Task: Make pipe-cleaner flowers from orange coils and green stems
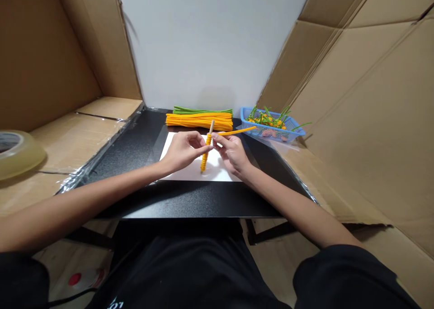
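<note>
Left hand (pixel 185 151) and right hand (pixel 233 154) pinching a wooden stick (pixel 212 125) between them, orange pipe cleaner (pixel 205 157) coiled round it (loose end pointing right), white sheet (pixel 193 171) beneath, orange bundle (pixel 196 120) beyond, blue basket (pixel 288 135) to the right.

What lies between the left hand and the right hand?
The orange-wrapped stick, held at a slant, with the white sheet behind it in the head view.

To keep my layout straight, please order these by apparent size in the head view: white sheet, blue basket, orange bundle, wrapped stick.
Largest to smallest:
White sheet, partly covered
Blue basket
Orange bundle
Wrapped stick
</note>
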`<action>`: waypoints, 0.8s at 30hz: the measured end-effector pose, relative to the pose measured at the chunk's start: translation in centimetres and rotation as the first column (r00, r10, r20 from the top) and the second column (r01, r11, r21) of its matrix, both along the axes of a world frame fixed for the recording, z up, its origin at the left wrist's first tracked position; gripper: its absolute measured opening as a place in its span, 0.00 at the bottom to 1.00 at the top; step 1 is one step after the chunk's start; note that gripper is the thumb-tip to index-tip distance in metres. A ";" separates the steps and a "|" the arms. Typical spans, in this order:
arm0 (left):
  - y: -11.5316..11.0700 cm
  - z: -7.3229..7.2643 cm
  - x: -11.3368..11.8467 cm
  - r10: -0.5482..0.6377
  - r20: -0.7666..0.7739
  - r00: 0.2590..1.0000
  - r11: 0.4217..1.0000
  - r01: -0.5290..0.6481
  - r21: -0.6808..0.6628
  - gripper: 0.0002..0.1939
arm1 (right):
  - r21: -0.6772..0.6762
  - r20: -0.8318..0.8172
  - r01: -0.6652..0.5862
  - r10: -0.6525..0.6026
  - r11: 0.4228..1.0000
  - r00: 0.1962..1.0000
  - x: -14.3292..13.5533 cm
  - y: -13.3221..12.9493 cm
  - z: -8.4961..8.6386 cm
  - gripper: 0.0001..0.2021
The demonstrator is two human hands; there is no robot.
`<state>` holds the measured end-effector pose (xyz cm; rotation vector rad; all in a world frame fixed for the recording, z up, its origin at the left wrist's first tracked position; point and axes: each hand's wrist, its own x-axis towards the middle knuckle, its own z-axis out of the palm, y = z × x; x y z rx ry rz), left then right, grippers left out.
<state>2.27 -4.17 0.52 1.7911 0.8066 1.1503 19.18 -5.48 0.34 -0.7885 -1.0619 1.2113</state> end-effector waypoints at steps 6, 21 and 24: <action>0.3 0.1 0.1 -0.008 0.054 0.999 0.996 0.013 -0.092 0.18 | -0.013 -0.005 0.024 -0.024 1.000 1.000 0.0 -0.2 0.1 0.12; 2.6 0.8 -1.6 -0.612 0.186 0.769 0.714 0.638 -0.288 0.13 | -0.070 -0.050 -0.406 0.403 0.911 0.914 1.0 -0.2 1.1 0.10; 2.8 0.6 -1.6 -0.622 0.199 0.757 0.700 0.652 -0.291 0.12 | -0.036 -0.015 -0.445 0.444 0.895 0.896 1.0 -0.4 1.3 0.10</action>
